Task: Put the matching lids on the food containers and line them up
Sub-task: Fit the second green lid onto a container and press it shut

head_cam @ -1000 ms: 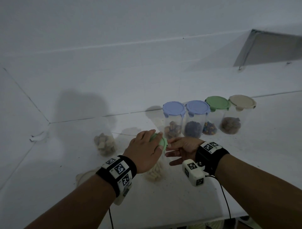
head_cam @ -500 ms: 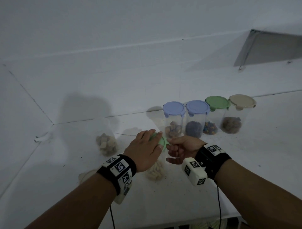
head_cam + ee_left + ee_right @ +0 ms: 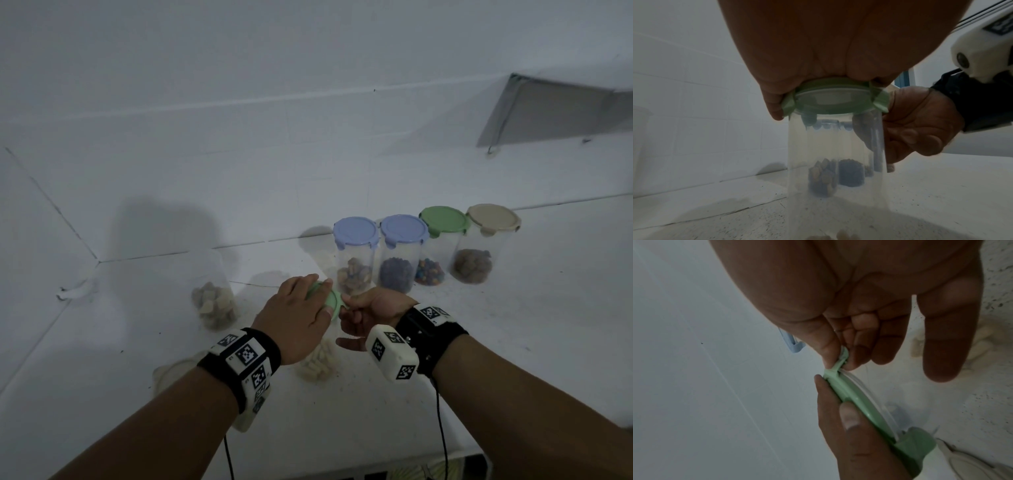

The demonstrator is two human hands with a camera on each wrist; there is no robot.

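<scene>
A clear container (image 3: 836, 154) with pale pieces at its bottom (image 3: 318, 363) stands near the front of the table. A green lid (image 3: 330, 301) (image 3: 838, 97) sits on its mouth. My left hand (image 3: 298, 315) covers the lid from above, palm pressing down and fingers (image 3: 849, 418) round its rim. My right hand (image 3: 373, 308) is at the lid's right side. Its thumb and forefinger pinch the lid's green clip tab (image 3: 841, 360), while its other fingers hang loose.
Four lidded containers stand in a row behind: two blue (image 3: 356, 229) (image 3: 404, 228), one green (image 3: 443, 219), one beige (image 3: 493, 217). An open container of pale chunks (image 3: 214, 301) stands to the left. A beige lid (image 3: 171, 373) lies near my left forearm. The table's front edge runs below my arms.
My right hand's fingers, straight beside the container a second ago, have curled and closed on the lid's tab. My left hand has stayed on the lid.
</scene>
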